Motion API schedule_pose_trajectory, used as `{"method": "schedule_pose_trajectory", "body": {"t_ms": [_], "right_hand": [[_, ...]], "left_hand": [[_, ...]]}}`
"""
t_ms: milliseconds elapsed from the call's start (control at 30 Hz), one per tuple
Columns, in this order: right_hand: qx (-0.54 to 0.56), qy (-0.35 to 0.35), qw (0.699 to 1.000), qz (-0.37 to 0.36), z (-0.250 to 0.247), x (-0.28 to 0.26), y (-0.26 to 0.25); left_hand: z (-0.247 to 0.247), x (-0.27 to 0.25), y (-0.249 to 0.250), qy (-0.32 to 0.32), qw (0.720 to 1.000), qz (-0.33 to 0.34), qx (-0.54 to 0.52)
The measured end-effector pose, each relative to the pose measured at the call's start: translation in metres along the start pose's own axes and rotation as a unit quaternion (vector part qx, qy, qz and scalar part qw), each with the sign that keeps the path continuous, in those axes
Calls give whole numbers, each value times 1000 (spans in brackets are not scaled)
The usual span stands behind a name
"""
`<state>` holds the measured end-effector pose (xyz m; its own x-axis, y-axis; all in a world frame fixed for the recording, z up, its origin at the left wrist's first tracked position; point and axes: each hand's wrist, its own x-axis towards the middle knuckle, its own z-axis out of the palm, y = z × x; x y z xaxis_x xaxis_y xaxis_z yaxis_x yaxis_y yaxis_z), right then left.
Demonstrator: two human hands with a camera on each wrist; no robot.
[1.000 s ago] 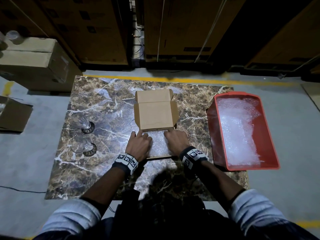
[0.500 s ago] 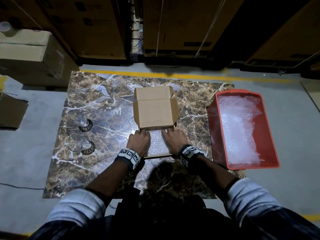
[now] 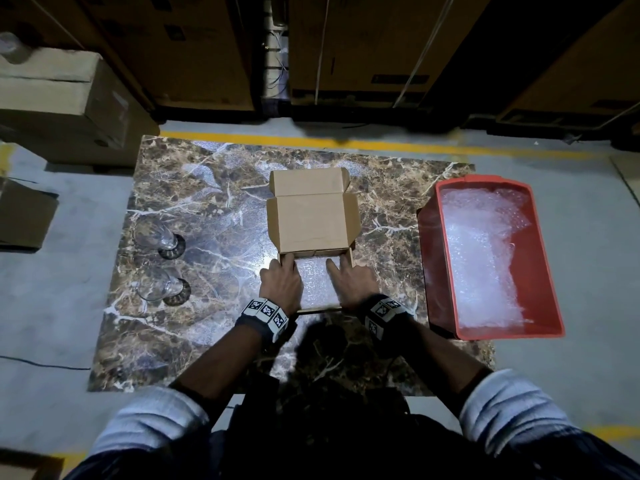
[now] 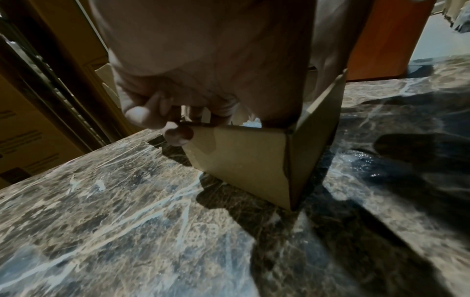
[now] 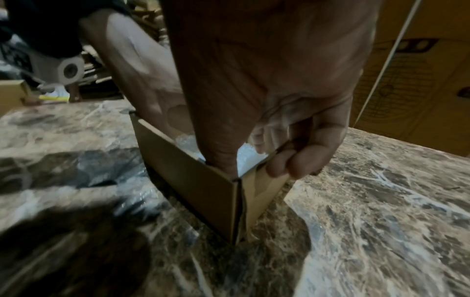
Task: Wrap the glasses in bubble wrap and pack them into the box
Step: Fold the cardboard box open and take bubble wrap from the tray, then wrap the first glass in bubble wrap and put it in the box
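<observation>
Gripping the box [image 3: 313, 271] walls with curled fingers, left hand [image 3: 281, 284] and right hand [image 3: 351, 284] steady it — bubble wrap [image 3: 317, 282] lines it, both glasses [image 3: 157, 261] still bare on the surface [image 3: 214, 216].

Dim scene overall; light comes from above, near the person, and pools on the middle of the desk [image 3: 214, 237], w/ white glare on the polished marble. Bubble wrap [image 3: 485, 258] in the red bin [image 3: 550, 271] is blown out to near white. Background cartons fall into deep shadow. Person's head shadow lies dark on the desk's near edge. Head view bends straight lines toward the corners. Both wrist views are soft and smeared; hands [image 4: 203, 50] up close are out of focus, box [image 4: 244, 156] throws a hard black shadow, grain in dark areas.
</observation>
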<state>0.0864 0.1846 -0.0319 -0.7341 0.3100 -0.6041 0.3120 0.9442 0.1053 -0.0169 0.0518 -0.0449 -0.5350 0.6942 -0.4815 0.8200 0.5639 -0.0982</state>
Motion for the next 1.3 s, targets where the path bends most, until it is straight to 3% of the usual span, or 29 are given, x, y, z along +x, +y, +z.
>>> {"method": "schedule_pose_trajectory", "body": {"t_ms": [267,467,767,967,1300], "right_hand": [[-4,34,999,-35,4,-5,12],[-23,30,999,-39,6,-4,7],[-25,36,998,-37,11,1,6],[86,85,992,-20,11,-1,12],[227,147,962,-39,10,-45,29]], "left_hand": [[-22,-14,-7,16,999,40,5],[-15,-6,-7,-23,990,83,108],[-9,-6,-7,1,992,78,100],[-12,-17,-16,17,997,60,34],[2,-61,-58,180,968,10,-177]]}}
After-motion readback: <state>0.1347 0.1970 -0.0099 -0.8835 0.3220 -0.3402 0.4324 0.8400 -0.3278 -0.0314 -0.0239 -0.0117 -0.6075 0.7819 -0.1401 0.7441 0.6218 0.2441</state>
